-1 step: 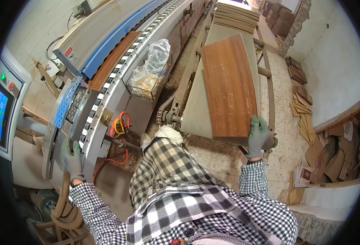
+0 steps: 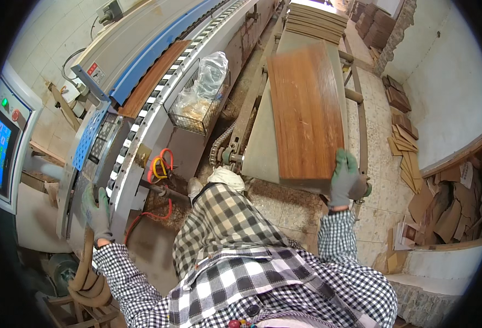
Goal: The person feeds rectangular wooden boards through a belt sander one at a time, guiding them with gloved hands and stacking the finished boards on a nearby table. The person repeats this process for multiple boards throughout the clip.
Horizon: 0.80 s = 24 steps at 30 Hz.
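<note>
At one o'clock, the brown board (image 2: 307, 112) is seeming stiff and slippery; I am favouring its long edges. My right hand (image 2: 344, 177) is touching its five-o'clock corner, grip unclear; left hand (image 2: 96, 213) is resting wide.

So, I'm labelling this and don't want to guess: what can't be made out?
In the head view:
Right hand: any grip under the brown board, hidden by hand and board.
The board's far edge: motion-blurred.
Narrow strip: any part beneath the blue rail, hidden by it.
Wire basket: floor, covered by plastic.
</note>
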Motion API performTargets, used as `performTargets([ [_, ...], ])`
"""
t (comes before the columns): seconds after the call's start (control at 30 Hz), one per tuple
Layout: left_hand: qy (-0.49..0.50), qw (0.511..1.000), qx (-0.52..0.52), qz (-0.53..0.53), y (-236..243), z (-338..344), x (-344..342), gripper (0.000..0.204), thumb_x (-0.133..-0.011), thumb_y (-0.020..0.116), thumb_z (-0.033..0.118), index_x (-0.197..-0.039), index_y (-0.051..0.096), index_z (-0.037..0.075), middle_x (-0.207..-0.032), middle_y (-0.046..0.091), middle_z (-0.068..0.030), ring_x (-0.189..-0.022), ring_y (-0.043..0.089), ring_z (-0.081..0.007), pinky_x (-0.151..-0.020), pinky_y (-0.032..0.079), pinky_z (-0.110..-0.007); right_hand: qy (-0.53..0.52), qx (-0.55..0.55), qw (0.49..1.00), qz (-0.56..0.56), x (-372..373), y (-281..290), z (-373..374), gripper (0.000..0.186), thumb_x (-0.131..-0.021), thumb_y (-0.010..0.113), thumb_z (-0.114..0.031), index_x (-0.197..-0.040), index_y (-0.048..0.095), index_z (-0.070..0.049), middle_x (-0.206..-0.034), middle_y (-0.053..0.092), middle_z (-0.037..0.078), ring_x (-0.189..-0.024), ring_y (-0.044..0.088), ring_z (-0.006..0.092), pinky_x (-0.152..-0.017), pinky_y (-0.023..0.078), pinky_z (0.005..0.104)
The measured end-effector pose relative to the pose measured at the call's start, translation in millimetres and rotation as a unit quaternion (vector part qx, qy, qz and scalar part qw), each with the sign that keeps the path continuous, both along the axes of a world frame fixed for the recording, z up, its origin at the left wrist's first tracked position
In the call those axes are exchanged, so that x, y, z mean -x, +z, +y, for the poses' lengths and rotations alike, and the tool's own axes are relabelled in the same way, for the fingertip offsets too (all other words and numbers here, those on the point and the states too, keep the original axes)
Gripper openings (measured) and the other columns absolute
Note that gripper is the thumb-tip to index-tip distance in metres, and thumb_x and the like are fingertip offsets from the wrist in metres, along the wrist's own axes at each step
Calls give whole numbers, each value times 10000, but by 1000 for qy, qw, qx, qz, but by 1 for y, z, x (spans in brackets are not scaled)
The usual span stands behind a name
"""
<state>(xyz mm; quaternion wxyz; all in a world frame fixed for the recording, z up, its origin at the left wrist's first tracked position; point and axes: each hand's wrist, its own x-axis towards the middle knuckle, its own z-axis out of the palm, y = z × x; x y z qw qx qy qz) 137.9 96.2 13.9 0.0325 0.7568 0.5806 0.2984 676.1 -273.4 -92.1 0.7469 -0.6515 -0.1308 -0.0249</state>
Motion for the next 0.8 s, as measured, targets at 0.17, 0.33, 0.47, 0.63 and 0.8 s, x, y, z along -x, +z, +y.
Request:
performTargets([
  [0.17,-38,999,1,-28,-12,11,13,503,-983,585,385,-1346,591,36,-1359,593,-156,-1289,515,-316,-1104,350,-421,-70,72,978,-184,-21,8,51,369,-989,657,-245,-1209,582,41,-1012,678,135,-893,624,212,-744,505,325],
  [0.33,-19,999,-26,-1,-12,11,8,485,-980,592,377,-1325,603,37,-1348,600,-151,-1283,519,-310,-1105,339,-420,-62,348,911,-212,-30,-92,44,438,-878,744,-351,-975,594,50,-906,625,225,-825,609,393,-729,476,488],
  [0.47,-3,998,-34,50,-7,1,7,476,-980,593,367,-1322,605,35,-1346,602,-152,-1278,522,-311,-1103,342,-424,-5,401,906,-135,-17,-70,44,399,-862,726,-338,-903,630,47,-810,650,213,-800,627,418,-767,481,508],
  [0.63,-12,999,-30,42,-3,4,4,477,-982,588,357,-1324,601,24,-1360,594,-161,-1283,517,-314,-1103,344,-424,74,442,888,-106,-36,-63,61,487,-874,695,-427,-938,708,56,-841,712,236,-825,701,374,-786,524,465],
  [0.8,-12,998,-20,55,-6,4,6,471,-984,586,354,-1326,600,30,-1370,584,-165,-1291,510,-321,-1106,347,-423,93,559,811,-144,-34,-57,62,556,-913,582,-494,-991,706,42,-854,711,249,-873,684,404,-850,507,493],
])
